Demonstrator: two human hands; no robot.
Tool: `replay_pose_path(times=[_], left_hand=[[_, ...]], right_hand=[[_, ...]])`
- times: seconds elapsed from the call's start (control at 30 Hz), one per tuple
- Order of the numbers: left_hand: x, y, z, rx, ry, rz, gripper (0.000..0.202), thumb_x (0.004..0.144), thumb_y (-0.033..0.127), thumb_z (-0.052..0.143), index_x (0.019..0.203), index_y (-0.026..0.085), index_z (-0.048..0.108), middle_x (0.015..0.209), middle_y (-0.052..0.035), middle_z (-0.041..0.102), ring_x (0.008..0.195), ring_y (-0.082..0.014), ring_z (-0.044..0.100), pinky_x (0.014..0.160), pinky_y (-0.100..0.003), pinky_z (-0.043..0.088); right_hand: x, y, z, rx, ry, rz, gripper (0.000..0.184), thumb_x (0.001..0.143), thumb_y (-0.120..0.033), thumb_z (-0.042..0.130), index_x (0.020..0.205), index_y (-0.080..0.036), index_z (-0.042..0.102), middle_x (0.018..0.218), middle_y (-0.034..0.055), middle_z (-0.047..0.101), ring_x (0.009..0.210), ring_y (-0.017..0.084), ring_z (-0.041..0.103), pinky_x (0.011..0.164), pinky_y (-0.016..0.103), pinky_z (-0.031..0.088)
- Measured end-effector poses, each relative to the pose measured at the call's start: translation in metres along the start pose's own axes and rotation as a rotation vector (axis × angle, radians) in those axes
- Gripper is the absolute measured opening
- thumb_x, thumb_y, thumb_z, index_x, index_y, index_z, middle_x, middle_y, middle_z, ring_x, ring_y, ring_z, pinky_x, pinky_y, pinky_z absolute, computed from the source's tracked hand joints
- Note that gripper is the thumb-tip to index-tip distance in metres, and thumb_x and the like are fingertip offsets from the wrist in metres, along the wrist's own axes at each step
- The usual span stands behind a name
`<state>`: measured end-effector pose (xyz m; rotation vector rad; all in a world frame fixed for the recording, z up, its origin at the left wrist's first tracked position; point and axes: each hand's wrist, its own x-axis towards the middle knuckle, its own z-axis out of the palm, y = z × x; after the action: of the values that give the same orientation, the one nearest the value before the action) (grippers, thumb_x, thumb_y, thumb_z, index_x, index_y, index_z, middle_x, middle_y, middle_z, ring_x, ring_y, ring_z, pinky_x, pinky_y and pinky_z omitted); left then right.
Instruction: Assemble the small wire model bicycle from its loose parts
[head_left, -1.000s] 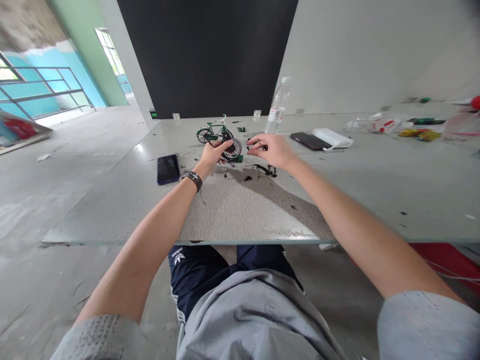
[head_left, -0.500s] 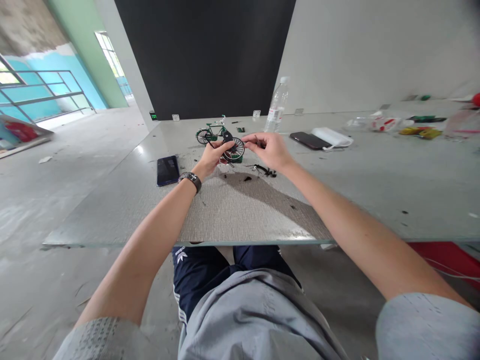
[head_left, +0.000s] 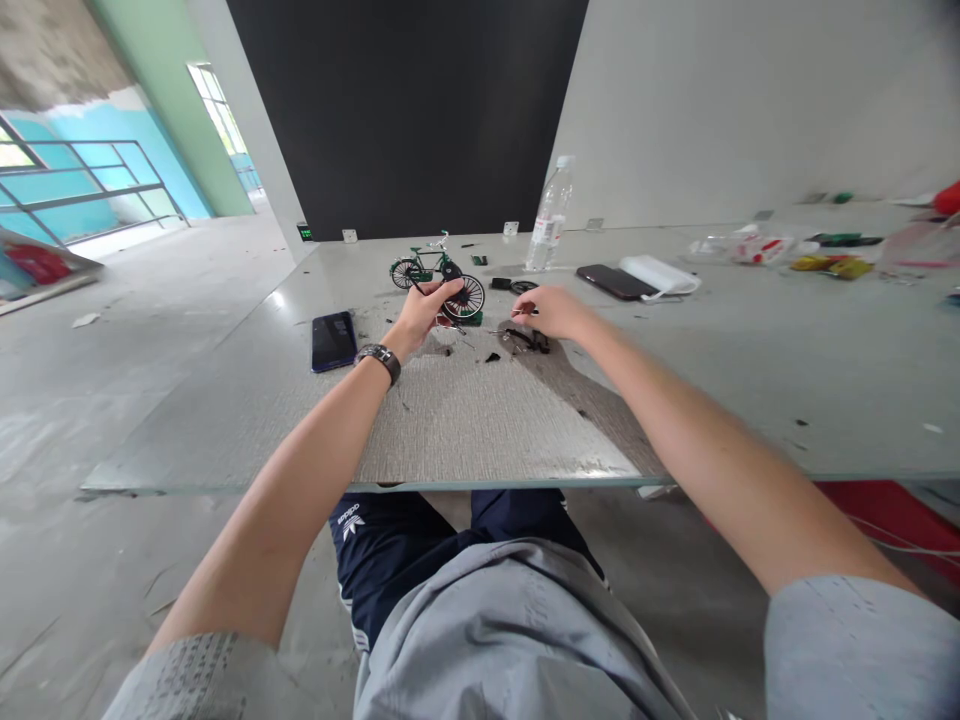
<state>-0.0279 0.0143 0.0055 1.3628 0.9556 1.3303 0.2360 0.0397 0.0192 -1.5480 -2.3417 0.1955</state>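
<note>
A small green model bicycle (head_left: 420,268) with black spoked wheels stands on the glass table (head_left: 712,380). My left hand (head_left: 421,308), with a watch on the wrist, is closed on the bicycle's frame beside its near wheel (head_left: 466,297). My right hand (head_left: 551,309) is lowered to the table with its fingers pinched together over a heap of small black parts (head_left: 529,340). What the fingers hold is too small to make out.
A dark blue phone (head_left: 334,340) lies left of my left wrist. Behind the bicycle stand a clear water bottle (head_left: 549,218), a dark phone (head_left: 609,281) and a white pouch (head_left: 658,274). Packets and coloured items sit at the far right (head_left: 825,250). Tiny black bits dot the table.
My right hand has dropped from beside the bicycle's near wheel down to the black parts on the table. My left hand has kept its hold on the bicycle.
</note>
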Motion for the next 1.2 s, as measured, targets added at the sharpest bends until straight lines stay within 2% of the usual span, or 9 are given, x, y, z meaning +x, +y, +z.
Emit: replay_pose_path(times=[0.1, 0.2, 0.33, 0.47, 0.6, 0.73, 0.87, 1.07, 1.2], left_hand=[[0.0, 0.001, 0.001, -0.02, -0.003, -0.006, 0.026, 0.097, 0.04, 0.08, 0.086, 0.016, 0.077, 0.088, -0.0088, 0.079, 0.065, -0.0125, 0.064, 0.052, -0.024, 0.048], [0.0, 0.001, 0.001, -0.054, -0.003, -0.012, 0.026, 0.097, 0.038, 0.081, 0.083, 0.016, 0.076, 0.082, -0.0077, 0.076, 0.062, -0.0117, 0.062, 0.05, -0.023, 0.046], [0.002, -0.001, 0.0, -0.071, 0.019, 0.003, 0.028, 0.094, 0.04, 0.084, 0.083, 0.015, 0.076, 0.082, -0.0075, 0.075, 0.059, -0.0102, 0.06, 0.047, -0.023, 0.043], [0.005, -0.003, -0.001, -0.057, 0.066, 0.027, 0.032, 0.092, 0.044, 0.087, 0.081, 0.016, 0.074, 0.079, -0.0064, 0.074, 0.056, -0.009, 0.055, 0.046, -0.023, 0.042], [0.006, -0.004, -0.001, -0.054, 0.086, 0.013, 0.032, 0.092, 0.045, 0.086, 0.084, 0.016, 0.075, 0.081, -0.0066, 0.075, 0.057, -0.0098, 0.056, 0.047, -0.023, 0.043], [0.005, -0.005, -0.002, -0.069, 0.064, 0.007, 0.032, 0.092, 0.045, 0.086, 0.087, 0.016, 0.076, 0.084, -0.0073, 0.075, 0.06, -0.0107, 0.06, 0.048, -0.023, 0.043], [0.005, -0.005, -0.002, -0.089, 0.05, -0.001, 0.031, 0.092, 0.043, 0.087, 0.087, 0.016, 0.075, 0.084, -0.0075, 0.074, 0.058, -0.0099, 0.057, 0.046, -0.024, 0.041], [0.004, -0.003, -0.002, -0.098, 0.06, -0.047, 0.03, 0.091, 0.044, 0.087, 0.089, 0.017, 0.075, 0.085, -0.0077, 0.074, 0.059, -0.0111, 0.058, 0.047, -0.026, 0.042], [0.004, -0.002, -0.002, -0.128, 0.051, -0.052, 0.029, 0.091, 0.043, 0.087, 0.089, 0.017, 0.073, 0.089, -0.0085, 0.077, 0.062, -0.0116, 0.06, 0.048, -0.025, 0.044]], right_hand=[[0.0, -0.001, 0.002, -0.027, -0.036, 0.0, 0.011, 0.093, -0.022, 0.074, 0.095, -0.026, 0.084, 0.105, 0.0087, 0.085, 0.102, 0.029, 0.078, 0.095, 0.045, 0.058], [-0.001, -0.007, -0.001, -0.016, 0.001, -0.013, 0.013, 0.096, -0.023, 0.071, 0.098, -0.024, 0.084, 0.107, 0.0102, 0.085, 0.103, 0.029, 0.077, 0.096, 0.045, 0.057], [-0.003, -0.02, -0.003, 0.043, 0.089, -0.065, 0.016, 0.1, -0.028, 0.069, 0.105, -0.021, 0.083, 0.105, 0.0111, 0.084, 0.098, 0.027, 0.076, 0.093, 0.042, 0.056], [-0.003, -0.027, 0.0, 0.037, 0.085, -0.084, 0.024, 0.103, -0.037, 0.068, 0.113, -0.02, 0.082, 0.101, 0.0115, 0.082, 0.092, 0.027, 0.074, 0.089, 0.041, 0.053], [0.0, -0.019, 0.002, -0.017, 0.071, -0.086, 0.028, 0.107, -0.028, 0.056, 0.115, -0.02, 0.081, 0.109, 0.0144, 0.082, 0.098, 0.028, 0.074, 0.091, 0.042, 0.053], [0.004, -0.007, 0.002, -0.073, 0.041, -0.068, 0.025, 0.104, -0.023, 0.059, 0.103, -0.019, 0.084, 0.112, 0.0163, 0.081, 0.105, 0.031, 0.073, 0.097, 0.045, 0.053], [0.004, -0.008, 0.004, -0.062, 0.04, -0.059, 0.029, 0.105, -0.018, 0.054, 0.105, -0.02, 0.083, 0.116, 0.0157, 0.082, 0.108, 0.03, 0.073, 0.097, 0.044, 0.052], [0.002, -0.021, 0.009, -0.055, -0.071, -0.103, 0.018, 0.102, -0.036, 0.069, 0.098, -0.021, 0.079, 0.106, 0.0116, 0.083, 0.098, 0.028, 0.074, 0.087, 0.039, 0.051], [0.002, -0.026, 0.013, -0.063, -0.109, -0.077, 0.014, 0.099, -0.035, 0.074, 0.096, -0.022, 0.076, 0.103, 0.0104, 0.082, 0.095, 0.026, 0.074, 0.084, 0.038, 0.05]])
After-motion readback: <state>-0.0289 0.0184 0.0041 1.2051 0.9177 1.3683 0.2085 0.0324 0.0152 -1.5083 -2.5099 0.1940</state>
